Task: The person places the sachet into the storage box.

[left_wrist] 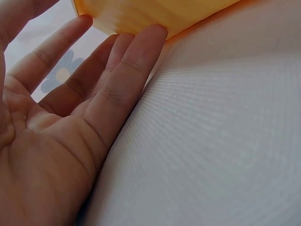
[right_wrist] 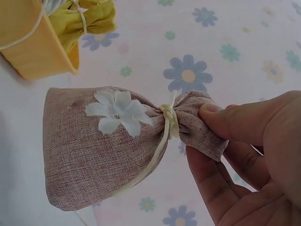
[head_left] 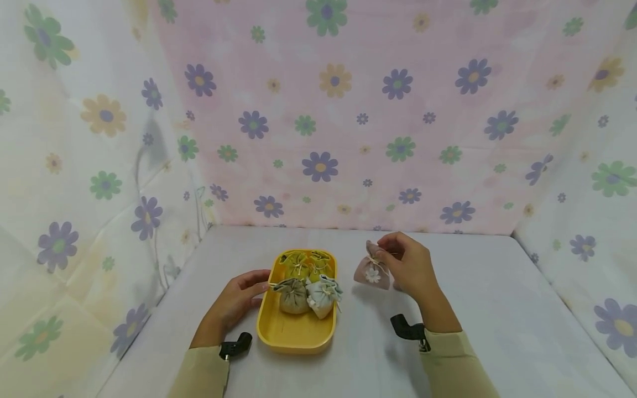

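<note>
My right hand (head_left: 410, 265) pinches the gathered neck of a mauve drawstring pouch (right_wrist: 101, 155) between thumb and fingers. A white fabric flower (right_wrist: 117, 113) and a cream cord decorate this pouch, which hangs just above the table right of a yellow tray (head_left: 296, 340). Inside the tray sit several more pouches: two mustard-yellow ones at the back, a brown pouch (head_left: 293, 298) and a pale grey-blue pouch (head_left: 323, 296) before them. Beside the tray's left wall, my left hand (head_left: 239, 296) has its fingers extended, the fingertips (left_wrist: 153, 35) at the yellow wall.
A white cloth covers the table (head_left: 368, 354). Flower-printed fabric (head_left: 348, 110) hangs behind and along both sides. Each wrist carries a small black camera, the left wrist camera (head_left: 236, 345) close to the tray's left side.
</note>
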Demonstrator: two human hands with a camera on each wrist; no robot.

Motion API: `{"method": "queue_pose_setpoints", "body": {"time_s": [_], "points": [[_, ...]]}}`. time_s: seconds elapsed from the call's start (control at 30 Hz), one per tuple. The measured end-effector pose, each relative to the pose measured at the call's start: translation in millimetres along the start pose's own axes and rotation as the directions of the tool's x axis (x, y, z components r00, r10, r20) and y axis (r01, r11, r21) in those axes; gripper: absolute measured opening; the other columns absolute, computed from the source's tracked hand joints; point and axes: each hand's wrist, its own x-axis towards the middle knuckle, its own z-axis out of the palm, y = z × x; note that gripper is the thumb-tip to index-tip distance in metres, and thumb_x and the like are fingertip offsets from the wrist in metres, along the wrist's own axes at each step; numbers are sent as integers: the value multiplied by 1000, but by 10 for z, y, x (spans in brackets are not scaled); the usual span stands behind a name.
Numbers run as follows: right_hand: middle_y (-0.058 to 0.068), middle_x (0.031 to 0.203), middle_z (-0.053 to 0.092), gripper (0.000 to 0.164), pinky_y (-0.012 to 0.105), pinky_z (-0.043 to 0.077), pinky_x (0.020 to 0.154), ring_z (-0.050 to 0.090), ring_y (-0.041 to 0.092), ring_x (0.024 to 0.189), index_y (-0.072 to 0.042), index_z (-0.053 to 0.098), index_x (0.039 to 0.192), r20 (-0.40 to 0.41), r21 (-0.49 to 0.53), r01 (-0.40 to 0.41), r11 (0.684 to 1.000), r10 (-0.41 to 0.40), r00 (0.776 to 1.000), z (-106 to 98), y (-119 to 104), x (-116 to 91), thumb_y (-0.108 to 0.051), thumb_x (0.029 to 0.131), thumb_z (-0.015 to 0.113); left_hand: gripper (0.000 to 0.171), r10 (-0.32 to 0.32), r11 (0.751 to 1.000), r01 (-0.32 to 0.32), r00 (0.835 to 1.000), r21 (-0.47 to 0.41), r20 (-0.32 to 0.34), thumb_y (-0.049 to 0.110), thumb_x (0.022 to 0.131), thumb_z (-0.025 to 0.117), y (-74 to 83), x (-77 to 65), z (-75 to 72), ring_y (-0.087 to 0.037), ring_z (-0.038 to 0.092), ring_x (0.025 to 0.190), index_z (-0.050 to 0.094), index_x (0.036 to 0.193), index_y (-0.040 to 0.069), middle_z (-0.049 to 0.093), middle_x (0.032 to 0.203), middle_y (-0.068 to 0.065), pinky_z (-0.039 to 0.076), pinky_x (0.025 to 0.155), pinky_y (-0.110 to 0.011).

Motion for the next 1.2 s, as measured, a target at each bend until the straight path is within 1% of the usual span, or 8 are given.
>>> {"method": "queue_pose_setpoints", "body": {"time_s": [0.07, 0.17, 0.4, 0.53, 0.67, 0.87, 1.07, 1.2], "points": [[2, 107, 75, 14, 43, 62, 88, 72, 19, 98, -17, 70, 109, 7, 0, 3, 1000, -3, 1000, -6, -46, 0, -19, 97, 75, 52, -1, 1000, 1, 1000, -7, 2, 31, 93, 78, 0, 6, -3, -25, 64, 125, 63, 140, 14, 61, 144, -7, 61, 95, -39], [1, 107, 75, 14, 42, 63, 88, 72, 19, 97, -17, 70, 108, 13, 7, 10, 1000, -10, 1000, -11, -112, -8, -19, 96, 76, 53, -3, 1000, 3, 1000, -11, 4, 31, 93, 79, -4, 13, -6, -26, 64, 125, 63, 140, 14, 61, 144, -7, 61, 95, -40], [-2, 104, 74, 13, 34, 63, 84, 72, 15, 96, -18, 70, 107, -9, 28, 71, 997, -70, 997, 6, -274, -16, -21, 96, 76, 56, -8, 1000, 8, 1000, -7, -1, 34, 91, 80, -15, 17, -6, -26, 64, 124, 63, 140, 14, 61, 144, -7, 61, 95, -39], [-2, 103, 74, 13, 31, 63, 84, 72, 13, 96, -19, 70, 106, -14, 47, 99, 994, -98, 995, 27, -355, -1, -21, 95, 77, 53, -8, 1000, 8, 1000, -14, 1, 32, 92, 80, -18, 19, 2, -26, 65, 124, 64, 139, 14, 61, 144, -7, 61, 95, -39], [-3, 101, 74, 12, 29, 63, 83, 72, 13, 94, -19, 70, 103, -12, 74, 93, 993, -92, 996, 39, -419, 9, -22, 94, 78, 52, -3, 1000, 3, 1000, -19, 14, 31, 93, 79, -18, 19, 7, -27, 64, 124, 64, 139, 14, 61, 144, -8, 61, 95, -40], [-2, 98, 74, 9, 26, 63, 80, 73, 14, 90, -19, 71, 100, 27, 129, 91, 987, -95, 995, 80, -534, -2, -20, 94, 78, 56, -8, 1000, 8, 1000, -4, 6, 35, 90, 81, -21, 9, 5, -26, 64, 124, 63, 140, 15, 61, 144, -7, 61, 95, -40], [-4, 95, 73, 9, 26, 63, 79, 72, 12, 88, -20, 72, 98, 21, 147, 166, 975, -171, 985, 157, -634, -18, -20, 93, 79, 54, -11, 1000, 11, 1000, -11, 7, 33, 92, 79, -8, 5, 1, -26, 64, 125, 63, 140, 14, 61, 144, -7, 61, 96, -39], [-7, 94, 72, 9, 29, 63, 79, 70, 10, 87, -22, 72, 97, 41, 158, 208, 965, -217, 975, 226, -699, -18, -19, 93, 79, 50, -7, 1000, 7, 1000, -16, 3, 30, 94, 78, 11, 1, 2, -26, 64, 125, 64, 139, 14, 61, 144, -8, 61, 95, -39]]}}
